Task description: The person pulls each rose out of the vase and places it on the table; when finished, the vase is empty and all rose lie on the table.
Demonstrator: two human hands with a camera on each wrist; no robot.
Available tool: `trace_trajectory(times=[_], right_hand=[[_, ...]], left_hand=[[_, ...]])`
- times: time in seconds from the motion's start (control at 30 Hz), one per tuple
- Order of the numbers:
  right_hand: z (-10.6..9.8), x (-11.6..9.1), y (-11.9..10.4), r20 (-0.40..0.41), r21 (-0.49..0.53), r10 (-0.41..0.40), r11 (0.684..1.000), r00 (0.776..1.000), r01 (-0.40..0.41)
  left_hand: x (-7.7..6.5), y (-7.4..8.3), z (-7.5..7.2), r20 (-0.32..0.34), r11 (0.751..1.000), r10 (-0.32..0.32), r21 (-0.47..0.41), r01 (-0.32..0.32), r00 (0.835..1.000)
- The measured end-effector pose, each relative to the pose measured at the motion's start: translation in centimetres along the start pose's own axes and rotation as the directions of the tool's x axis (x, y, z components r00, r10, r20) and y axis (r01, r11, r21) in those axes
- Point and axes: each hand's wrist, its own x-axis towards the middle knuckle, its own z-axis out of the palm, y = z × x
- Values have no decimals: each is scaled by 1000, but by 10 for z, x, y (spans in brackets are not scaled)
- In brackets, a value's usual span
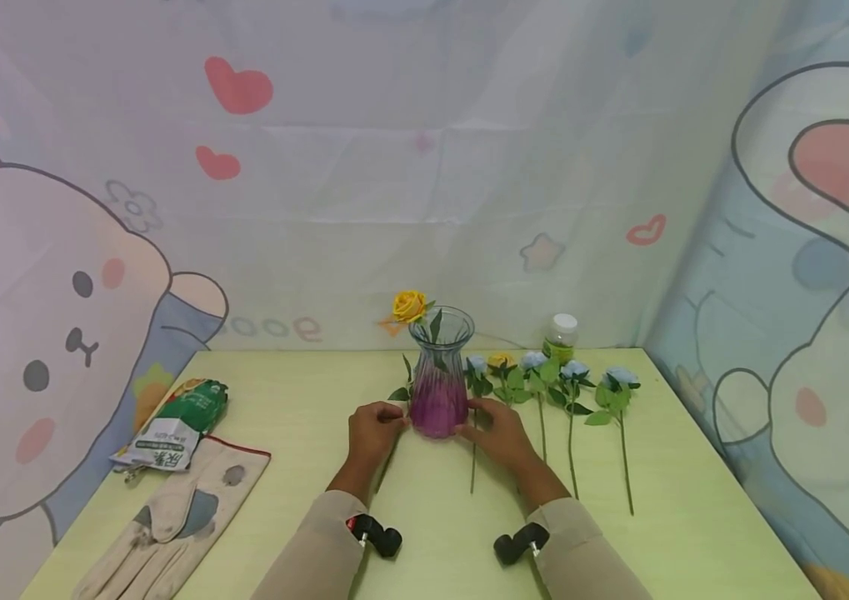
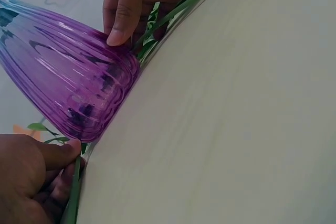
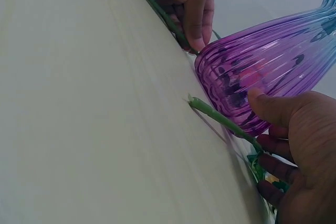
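A glass vase (image 1: 439, 392), clear blue at the rim and purple at the base, stands upright on the table with one yellow rose (image 1: 410, 307) leaning out over its left rim. My left hand (image 1: 377, 433) holds the vase's lower left side, thumb tip at the base. A green stem (image 2: 76, 192) runs beside those fingers; whether they touch it is unclear. On the opposite side my right hand (image 1: 501, 433) grips the vase low, its thumb against the purple glass. Another stem (image 3: 220, 116) passes by the right hand's fingers, its cut end near the base.
Several artificial roses, blue and yellow, lie right of the vase, including a blue rose (image 1: 621, 377) farthest right. A white-capped jar (image 1: 563, 333) stands behind them. At the left lie a green-and-white packet (image 1: 177, 425) and work gloves (image 1: 184, 517). Printed cloth (image 1: 364, 183) backs the table.
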Motion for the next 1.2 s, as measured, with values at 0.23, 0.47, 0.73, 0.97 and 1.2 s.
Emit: trace_trajectory(times=[0.23,0.47,0.73,0.97,1.2], right_hand=[[-1,-1,0,-1,-7,-8,1000,1000,8],[-2,-2,-1,-11,-17,-9,1000,1000,9],[-3,-1,-2,-2,-13,-9,1000,1000,9],[-3,-1,-1,-3,2,-14,1000,1000,14],[-2,0,0,6,-6,-7,1000,1000,7]], left_hand=[[0,0,5,-41,999,-25,27,26,999],[0,4,5,-78,999,-42,31,45,996],[-3,7,5,-56,999,-41,11,41,998],[-10,19,1,17,986,19,168,-22,1000],[-10,18,3,8,990,6,141,-7,1000]])
